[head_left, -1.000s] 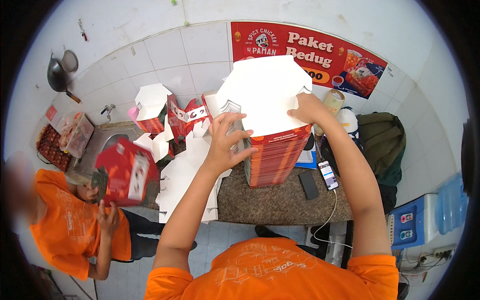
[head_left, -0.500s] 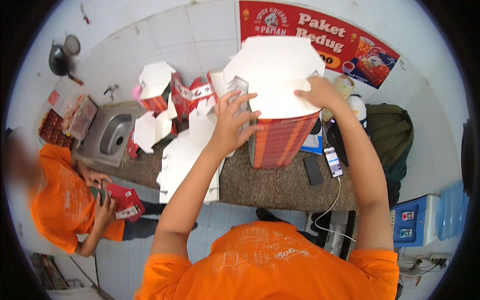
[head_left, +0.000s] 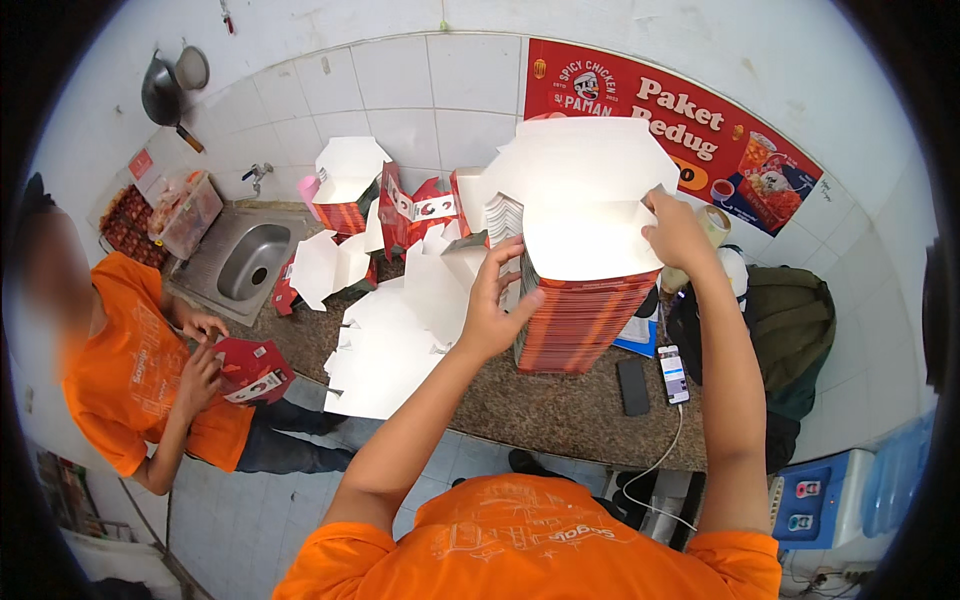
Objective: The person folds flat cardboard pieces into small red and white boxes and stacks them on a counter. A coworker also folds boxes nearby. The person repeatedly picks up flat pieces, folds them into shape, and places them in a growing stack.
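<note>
A tall stack of nested red takeaway boxes (head_left: pixel 590 315) stands on the counter in front of me, with white inner faces. The top box's white lid flap (head_left: pixel 590 165) is folded up at the back. Along the stack's left side my left hand (head_left: pixel 497 308) rests with its fingers stretched and its thumb apart at the front corner. My right hand (head_left: pixel 677 238) is closed at the top box's right edge, thumb on the white inner face, the other fingers partly hidden behind the edge.
Flat white cartons (head_left: pixel 385 355) and several opened boxes (head_left: pixel 345 185) crowd the counter to the left, beside a steel sink (head_left: pixel 255 265). A co-worker (head_left: pixel 150 360) at the left holds a red carton (head_left: pixel 250 370). Two phones (head_left: pixel 673 373) and a backpack (head_left: pixel 785 325) lie to the right.
My view has shifted, so the scene sits lower. My left hand has moved down along the stack's left side; my right hand has curled round the right edge. The co-worker's carton has turned.
</note>
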The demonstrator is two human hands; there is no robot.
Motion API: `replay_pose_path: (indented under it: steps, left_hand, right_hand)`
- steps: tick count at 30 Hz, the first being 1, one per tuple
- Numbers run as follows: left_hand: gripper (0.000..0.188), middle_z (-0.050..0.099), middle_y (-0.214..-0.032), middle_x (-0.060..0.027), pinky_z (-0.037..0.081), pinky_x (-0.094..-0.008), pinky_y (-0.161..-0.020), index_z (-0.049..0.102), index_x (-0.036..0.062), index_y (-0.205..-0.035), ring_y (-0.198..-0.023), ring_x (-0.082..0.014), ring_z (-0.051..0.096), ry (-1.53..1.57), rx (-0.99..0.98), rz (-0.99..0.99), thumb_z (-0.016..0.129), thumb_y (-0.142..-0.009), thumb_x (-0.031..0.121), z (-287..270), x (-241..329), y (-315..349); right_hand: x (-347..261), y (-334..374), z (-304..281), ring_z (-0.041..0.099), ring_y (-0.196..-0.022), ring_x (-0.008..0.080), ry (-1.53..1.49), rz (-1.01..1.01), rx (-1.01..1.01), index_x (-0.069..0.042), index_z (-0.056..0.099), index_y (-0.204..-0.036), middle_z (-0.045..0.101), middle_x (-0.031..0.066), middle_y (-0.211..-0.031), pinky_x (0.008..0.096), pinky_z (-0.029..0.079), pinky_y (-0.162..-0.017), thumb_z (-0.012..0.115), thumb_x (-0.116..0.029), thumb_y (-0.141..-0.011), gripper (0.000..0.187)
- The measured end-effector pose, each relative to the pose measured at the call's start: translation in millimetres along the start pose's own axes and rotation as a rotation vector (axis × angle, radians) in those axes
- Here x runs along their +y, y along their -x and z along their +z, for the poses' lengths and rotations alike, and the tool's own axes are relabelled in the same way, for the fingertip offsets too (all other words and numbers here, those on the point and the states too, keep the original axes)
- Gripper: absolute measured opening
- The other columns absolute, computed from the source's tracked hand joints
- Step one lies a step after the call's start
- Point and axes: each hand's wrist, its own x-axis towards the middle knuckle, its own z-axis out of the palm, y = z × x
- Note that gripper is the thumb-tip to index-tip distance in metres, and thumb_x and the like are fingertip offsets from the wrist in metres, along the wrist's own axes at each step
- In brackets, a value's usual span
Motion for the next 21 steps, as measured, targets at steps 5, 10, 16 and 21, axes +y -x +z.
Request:
replay_pose_path:
  steps: [5,10,16,21]
  left_hand:
    - [0.033,0.062,-0.133,-0.0153,0.052,-0.0378,-0.095,0.057,0.0030,-0.134,-0.125,-0.0249,0.060,-0.006,0.076,-0.140,0.060,-0.105,0.018,3,11,-19]
    - [0.024,0.065,-0.114,-0.0102,0.054,-0.0349,-0.082,0.061,0.0029,-0.122,-0.102,-0.0207,0.064,-0.151,0.077,-0.198,0.062,-0.103,0.018,-2,7,-40]
    - [0.037,0.062,-0.110,-0.0081,0.054,-0.0314,-0.079,0.061,0.0083,-0.122,-0.100,-0.0159,0.062,-0.372,0.013,-0.152,0.076,-0.091,0.020,5,26,-48]
    - [0.049,0.057,-0.111,-0.0115,0.053,-0.0366,-0.084,0.061,0.0128,-0.126,-0.097,-0.0235,0.061,-0.543,-0.191,-0.063,0.078,-0.081,0.019,-5,44,-54]
  right_hand:
    - [-3,0,-17,0.071,-0.098,0.0437,-0.084,0.135,-0.040,0.002,0.059,-0.113,0.071,0.0269,-0.105,0.0447,0.053,-0.085,0.069,-0.011,-0.095,0.025]
    - [-8,5,-12,0.070,-0.097,0.0439,-0.251,0.084,0.342,0.002,0.059,-0.117,0.071,0.0274,-0.105,0.0464,0.053,-0.085,0.064,-0.015,-0.101,0.024]
    - [37,-12,-19,0.069,-0.098,0.0289,-0.726,0.175,0.414,0.001,0.061,-0.122,0.072,0.0179,-0.112,0.0389,0.054,-0.087,0.064,-0.032,-0.102,0.038]
    - [57,-22,7,0.072,-0.101,0.0326,-0.725,0.222,0.135,0.003,0.067,-0.116,0.074,0.0211,-0.109,0.0414,0.057,-0.089,0.073,-0.037,-0.094,0.046]
